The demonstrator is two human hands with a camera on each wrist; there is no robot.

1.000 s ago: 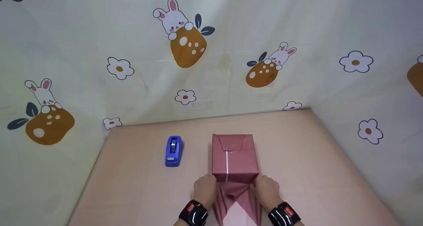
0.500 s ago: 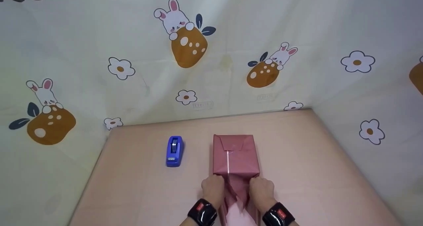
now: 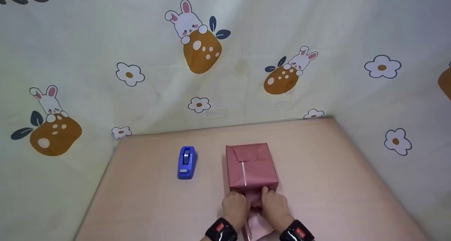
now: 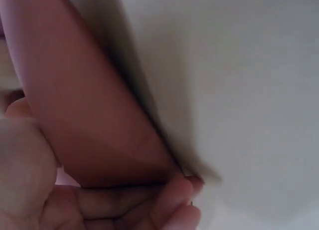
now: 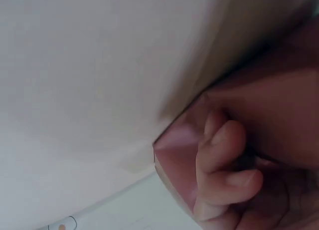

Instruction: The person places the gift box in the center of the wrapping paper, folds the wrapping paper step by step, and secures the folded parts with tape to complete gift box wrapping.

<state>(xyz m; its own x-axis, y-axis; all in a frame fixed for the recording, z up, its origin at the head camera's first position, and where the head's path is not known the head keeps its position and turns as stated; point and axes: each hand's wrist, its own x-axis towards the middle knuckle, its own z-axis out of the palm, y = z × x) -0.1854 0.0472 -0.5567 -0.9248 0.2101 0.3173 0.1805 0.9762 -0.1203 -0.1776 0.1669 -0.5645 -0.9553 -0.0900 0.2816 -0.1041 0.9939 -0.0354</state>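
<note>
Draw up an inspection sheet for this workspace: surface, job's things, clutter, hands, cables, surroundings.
Surface: pale pinkish tabletop.
Job's things: pink-wrapped box, far flap folded onto its top; loose wrapping paper at the near end; blue tape dispenser apart, left of the box.
Clutter: nothing seen.
Hands: left hand and right hand hold the paper at the box's near end, fingers curled; black bands on both wrists.
Cables: nothing seen.
Surroundings: pale fabric printed with rabbits and flowers, behind and at both sides.
</note>
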